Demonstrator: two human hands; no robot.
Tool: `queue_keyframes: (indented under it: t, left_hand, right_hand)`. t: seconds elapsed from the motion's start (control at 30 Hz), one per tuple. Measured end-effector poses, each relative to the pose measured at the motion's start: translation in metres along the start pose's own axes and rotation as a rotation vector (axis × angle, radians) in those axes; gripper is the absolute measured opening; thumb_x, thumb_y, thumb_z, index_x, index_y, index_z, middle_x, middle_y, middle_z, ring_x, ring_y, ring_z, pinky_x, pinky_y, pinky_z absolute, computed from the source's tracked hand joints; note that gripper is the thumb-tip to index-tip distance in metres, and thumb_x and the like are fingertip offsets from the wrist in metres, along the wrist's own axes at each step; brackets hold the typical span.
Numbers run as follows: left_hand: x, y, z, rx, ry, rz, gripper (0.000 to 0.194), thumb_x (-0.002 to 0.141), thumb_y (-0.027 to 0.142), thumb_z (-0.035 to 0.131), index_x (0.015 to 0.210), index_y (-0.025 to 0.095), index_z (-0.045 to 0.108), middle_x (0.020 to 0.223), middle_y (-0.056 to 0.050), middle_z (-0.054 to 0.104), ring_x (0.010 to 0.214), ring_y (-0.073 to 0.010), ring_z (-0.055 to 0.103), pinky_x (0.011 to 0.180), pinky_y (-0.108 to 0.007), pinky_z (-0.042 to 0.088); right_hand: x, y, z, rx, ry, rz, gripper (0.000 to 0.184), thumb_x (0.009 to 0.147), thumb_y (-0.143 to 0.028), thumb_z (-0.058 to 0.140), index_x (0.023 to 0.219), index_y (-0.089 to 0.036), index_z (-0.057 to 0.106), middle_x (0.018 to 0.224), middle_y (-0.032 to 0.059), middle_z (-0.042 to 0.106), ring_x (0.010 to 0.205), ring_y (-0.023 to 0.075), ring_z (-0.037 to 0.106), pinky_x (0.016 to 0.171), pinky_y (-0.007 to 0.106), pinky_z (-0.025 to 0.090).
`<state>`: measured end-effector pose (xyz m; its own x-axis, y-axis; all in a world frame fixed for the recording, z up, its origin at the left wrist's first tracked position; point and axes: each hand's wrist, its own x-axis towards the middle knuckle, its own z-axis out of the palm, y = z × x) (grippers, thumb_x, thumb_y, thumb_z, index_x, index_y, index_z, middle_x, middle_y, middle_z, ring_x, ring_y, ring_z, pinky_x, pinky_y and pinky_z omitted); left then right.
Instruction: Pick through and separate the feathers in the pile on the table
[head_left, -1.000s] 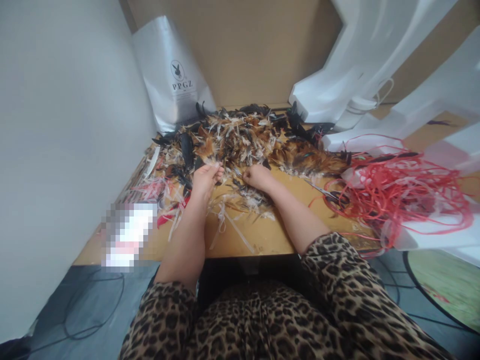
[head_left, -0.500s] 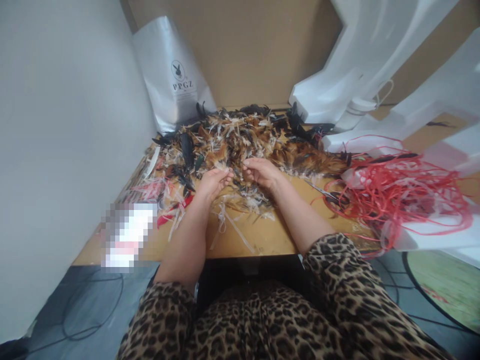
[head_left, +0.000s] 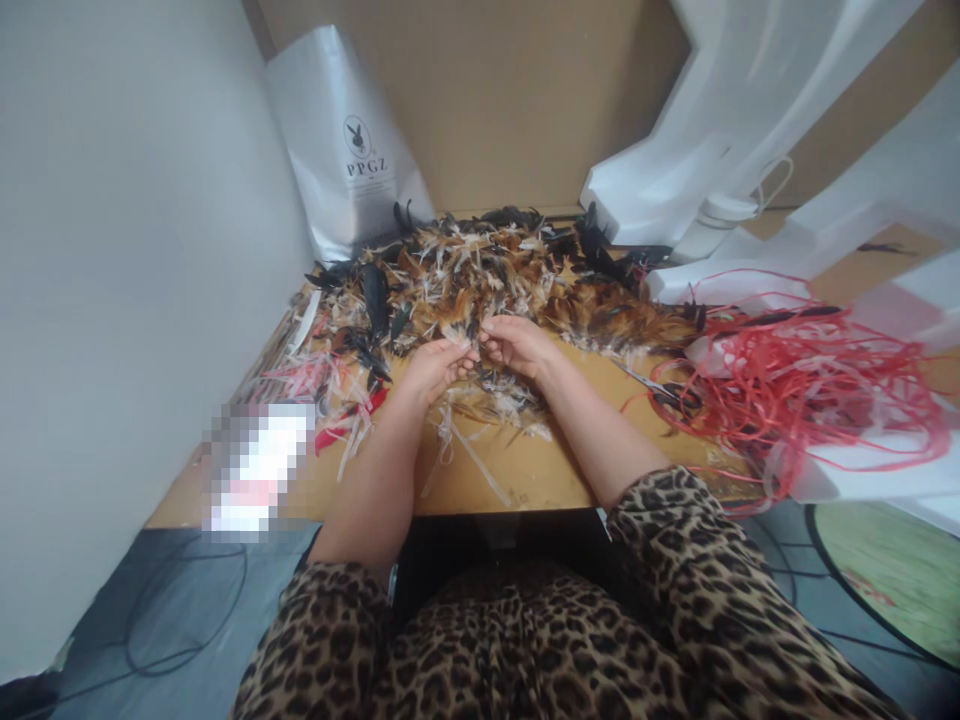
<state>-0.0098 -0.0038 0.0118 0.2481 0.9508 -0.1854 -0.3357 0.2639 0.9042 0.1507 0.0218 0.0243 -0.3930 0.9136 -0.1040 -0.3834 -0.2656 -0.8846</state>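
Brown, black and pale feathers (head_left: 480,255) lie in a wide heap on the wooden table (head_left: 540,488). At the near edge of this heap, my left hand (head_left: 441,366) pinches a brown feather (head_left: 459,318) with a pale base; its fingertips are closed. Just to the right, my right hand (head_left: 517,345) has thumb and forefinger pinched together, almost meeting the left fingertips. What sits in the right pinch is too small to make out. Below both hands lies a smaller clump of pale, wispy feathers (head_left: 499,400) and a loose clear ribbon (head_left: 448,440).
Scissors (head_left: 675,395) lie to the right, beside a tangle of red ribbon (head_left: 810,385). A silver bag (head_left: 352,160) stands at the back left. White foam pieces (head_left: 660,170) lean at the back right. Red and pink strips (head_left: 307,377) and a blurred-out bright object (head_left: 259,470) lie left.
My left hand has moved slightly right, bringing its fingertips closer to the right hand's. My right hand has shifted a little left. The heap looks the same.
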Motion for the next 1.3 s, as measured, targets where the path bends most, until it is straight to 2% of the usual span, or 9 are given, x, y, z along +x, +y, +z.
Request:
queue_keyframes:
  t: [0.33, 0.53, 0.77, 0.93, 1.03, 1.17, 1.3]
  left_hand:
    - [-0.001, 0.001, 0.001, -0.012, -0.024, -0.009, 0.014, 0.066, 0.019, 0.068, 0.07, 0.008, 0.061, 0.062, -0.003, 0.061, 0.049, -0.0039, 0.052, 0.046, -0.014, 0.039]
    - [-0.002, 0.003, 0.0, -0.018, 0.0, 0.013, 0.013, 0.067, 0.019, 0.067, 0.068, 0.009, 0.058, 0.062, -0.003, 0.061, 0.05, -0.0035, 0.052, 0.046, -0.013, 0.039]
    - [-0.001, 0.003, -0.002, -0.068, -0.038, 0.005, 0.015, 0.066, 0.019, 0.068, 0.069, 0.009, 0.058, 0.061, -0.001, 0.06, 0.049, -0.0028, 0.051, 0.046, -0.013, 0.038]
    - [-0.002, 0.005, -0.001, -0.071, -0.012, 0.029, 0.017, 0.065, 0.02, 0.069, 0.066, 0.009, 0.057, 0.061, -0.001, 0.06, 0.048, -0.0028, 0.051, 0.046, -0.013, 0.038]
    - [-0.003, 0.005, 0.001, -0.022, 0.012, 0.041, 0.018, 0.065, 0.022, 0.07, 0.066, 0.009, 0.057, 0.061, -0.002, 0.06, 0.048, -0.0033, 0.052, 0.045, -0.013, 0.039]
    - [-0.003, 0.005, 0.002, 0.016, 0.038, 0.055, 0.018, 0.065, 0.023, 0.069, 0.066, 0.008, 0.058, 0.06, -0.003, 0.061, 0.049, -0.0037, 0.052, 0.046, -0.014, 0.039]
    - [-0.003, 0.004, 0.002, 0.003, 0.04, 0.066, 0.019, 0.063, 0.023, 0.07, 0.066, 0.008, 0.059, 0.061, -0.003, 0.061, 0.05, -0.0038, 0.052, 0.046, -0.014, 0.039]
  right_hand:
    - [0.0, 0.001, 0.004, -0.042, 0.009, -0.025, 0.024, 0.057, -0.027, 0.073, 0.069, -0.013, 0.057, 0.061, -0.0018, 0.06, 0.047, 0.0035, 0.045, 0.041, 0.016, 0.033]
    - [0.0, -0.001, 0.0, -0.005, -0.01, -0.034, 0.022, 0.06, -0.026, 0.07, 0.073, -0.014, 0.057, 0.063, -0.0026, 0.057, 0.048, 0.0038, 0.045, 0.042, 0.016, 0.034]
    - [0.0, -0.002, -0.004, -0.019, -0.04, -0.018, 0.023, 0.063, -0.03, 0.068, 0.076, -0.014, 0.058, 0.063, -0.0027, 0.056, 0.047, 0.0033, 0.042, 0.042, 0.016, 0.031]
    - [-0.001, -0.003, -0.002, -0.063, 0.005, -0.015, 0.029, 0.061, -0.036, 0.07, 0.072, -0.013, 0.056, 0.058, -0.0032, 0.053, 0.044, 0.0033, 0.041, 0.039, 0.016, 0.027]
    - [-0.002, -0.001, 0.004, -0.161, 0.045, -0.036, 0.033, 0.058, -0.042, 0.071, 0.067, -0.014, 0.055, 0.055, -0.0028, 0.054, 0.042, 0.0035, 0.04, 0.037, 0.016, 0.025]
    - [-0.002, 0.004, 0.009, -0.289, 0.077, -0.088, 0.032, 0.056, -0.039, 0.074, 0.066, -0.014, 0.056, 0.044, -0.0052, 0.049, 0.037, 0.0033, 0.036, 0.035, 0.016, 0.022]
    - [0.001, 0.007, 0.007, -0.213, 0.103, -0.108, 0.03, 0.054, -0.035, 0.075, 0.066, -0.015, 0.056, 0.042, -0.006, 0.047, 0.037, 0.0035, 0.036, 0.036, 0.016, 0.024]
